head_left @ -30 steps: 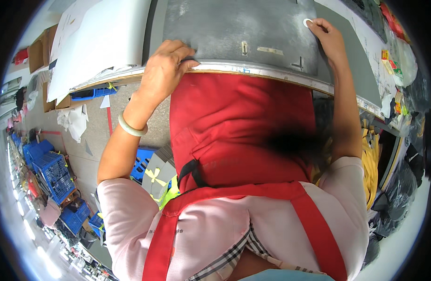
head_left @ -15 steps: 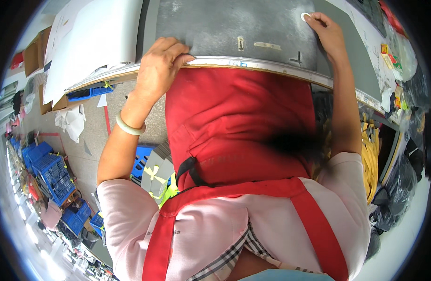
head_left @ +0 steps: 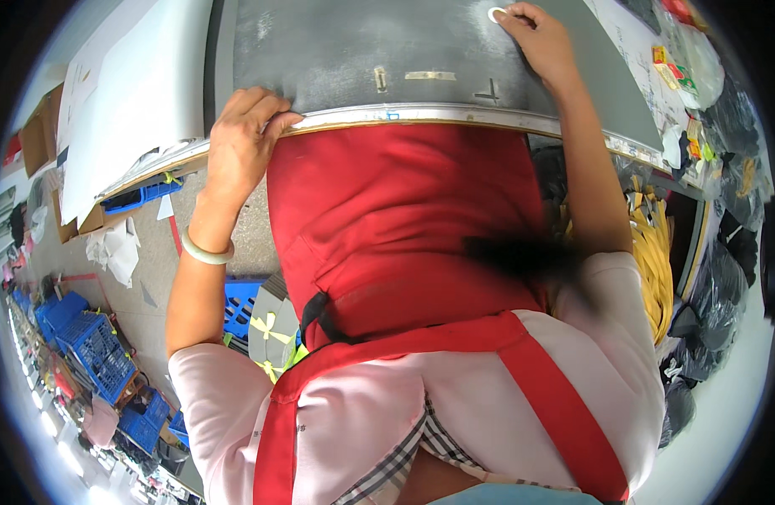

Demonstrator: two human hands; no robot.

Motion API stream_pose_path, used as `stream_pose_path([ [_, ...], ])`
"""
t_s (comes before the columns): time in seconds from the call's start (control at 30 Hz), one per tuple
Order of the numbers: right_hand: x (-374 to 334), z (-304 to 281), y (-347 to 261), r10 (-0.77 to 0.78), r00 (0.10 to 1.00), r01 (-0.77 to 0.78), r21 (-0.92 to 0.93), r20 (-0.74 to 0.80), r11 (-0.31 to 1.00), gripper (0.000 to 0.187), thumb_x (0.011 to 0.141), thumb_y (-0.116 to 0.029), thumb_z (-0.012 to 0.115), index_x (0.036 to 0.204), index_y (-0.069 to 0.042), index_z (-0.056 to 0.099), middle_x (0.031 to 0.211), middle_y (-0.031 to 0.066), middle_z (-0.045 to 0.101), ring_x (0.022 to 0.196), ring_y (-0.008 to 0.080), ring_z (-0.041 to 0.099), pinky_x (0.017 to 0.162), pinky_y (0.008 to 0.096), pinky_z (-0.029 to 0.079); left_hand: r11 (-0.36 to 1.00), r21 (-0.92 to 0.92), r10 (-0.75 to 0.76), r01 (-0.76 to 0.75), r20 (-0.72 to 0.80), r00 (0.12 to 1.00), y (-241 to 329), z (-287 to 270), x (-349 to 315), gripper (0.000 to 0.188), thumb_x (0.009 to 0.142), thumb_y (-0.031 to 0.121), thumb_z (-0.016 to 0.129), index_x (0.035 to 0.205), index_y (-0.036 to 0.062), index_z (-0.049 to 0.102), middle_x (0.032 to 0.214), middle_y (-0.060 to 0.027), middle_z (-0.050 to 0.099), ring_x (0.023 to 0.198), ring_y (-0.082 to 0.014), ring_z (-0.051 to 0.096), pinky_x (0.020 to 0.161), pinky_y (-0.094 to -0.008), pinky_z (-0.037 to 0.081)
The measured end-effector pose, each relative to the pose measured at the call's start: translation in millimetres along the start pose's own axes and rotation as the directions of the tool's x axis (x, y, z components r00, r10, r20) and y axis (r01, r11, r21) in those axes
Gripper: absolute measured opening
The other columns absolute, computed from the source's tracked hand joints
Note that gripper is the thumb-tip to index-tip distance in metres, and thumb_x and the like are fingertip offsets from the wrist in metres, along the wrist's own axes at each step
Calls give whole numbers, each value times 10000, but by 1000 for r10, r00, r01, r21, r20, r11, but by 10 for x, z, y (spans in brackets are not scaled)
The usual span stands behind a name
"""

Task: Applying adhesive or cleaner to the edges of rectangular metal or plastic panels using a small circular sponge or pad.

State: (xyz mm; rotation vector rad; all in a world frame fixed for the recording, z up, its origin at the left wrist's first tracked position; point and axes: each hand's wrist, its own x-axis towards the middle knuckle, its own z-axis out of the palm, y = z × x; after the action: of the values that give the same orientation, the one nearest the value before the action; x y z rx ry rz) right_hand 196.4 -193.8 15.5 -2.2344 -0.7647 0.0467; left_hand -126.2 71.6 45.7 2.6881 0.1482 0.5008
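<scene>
A dark grey board [head_left: 337, 42] with chalky white smudges lies on the worktable in front of me. My right hand [head_left: 539, 46] is over its far right part, pinching a small white ring [head_left: 495, 15] between thumb and fingers. Near the table's front edge [head_left: 455, 114], on the left, my left hand [head_left: 246, 135] is closed with its fingers curled on the board. Its thumb points right along the edge; whatever is under those fingers is hidden. Beige tape pieces [head_left: 429, 76] and a dark L-shaped mark [head_left: 487, 90] are on the board near the front.
Large white sheets [head_left: 135, 76] cover the table's left part and curl past its edge. My red apron [head_left: 396, 210] meets the front edge. Blue crates [head_left: 97, 345] and crumpled white paper [head_left: 114, 248] are at the left; yellow strips [head_left: 648, 261] and black bags [head_left: 716, 295] at the right.
The table, board and both hands have shifted left in view. The white ring also sits slightly higher in the picture. Both hands keep nearly the same pose, the right one still pinching the ring.
</scene>
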Motion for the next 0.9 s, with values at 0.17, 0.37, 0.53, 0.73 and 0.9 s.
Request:
stream_pose_path([
  [0.17,-18,4,-5,-5,1000,5,35,-9,999,250,870,-223,724,868,10,635,723,116,577,656,200,542,629,342,441,1000,4,7,-7,-3,1000,-11,18,5,190,769,71,794,907,-2,686,930,-116,658,872,-298,620,753,-381,517],
  [0.37,1,39,35,-87,995,87,-6,-43,996,241,877,-213,714,865,11,627,737,136,563,655,216,551,627,347,443,1000,19,-3,3,-2,1000,1,16,12,191,770,83,799,897,2,682,927,-110,658,877,-294,622,748,-378,520],
  [0.53,-8,76,53,-110,991,109,-21,-73,994,234,878,-205,717,867,10,627,742,141,565,660,224,557,630,349,446,999,37,13,-12,-6,1000,6,19,8,193,775,89,798,900,0,681,929,-112,658,876,-292,622,748,-379,520],
  [0.73,11,77,124,-232,963,223,-78,-136,972,242,890,-217,714,861,7,624,712,104,553,653,185,531,629,337,434,999,33,-2,1,20,1000,34,-4,37,212,803,125,793,928,-6,683,943,-129,658,866,-310,627,733,-382,524],
  [0.9,29,158,78,-220,970,221,-5,-101,975,311,900,-325,739,946,-24,675,784,14,573,739,110,497,702,268,426,999,-50,5,-5,-10,1000,195,52,204,209,893,181,721,1004,5,701,1011,-151,679,872,-346,666,758,-387,540],
])
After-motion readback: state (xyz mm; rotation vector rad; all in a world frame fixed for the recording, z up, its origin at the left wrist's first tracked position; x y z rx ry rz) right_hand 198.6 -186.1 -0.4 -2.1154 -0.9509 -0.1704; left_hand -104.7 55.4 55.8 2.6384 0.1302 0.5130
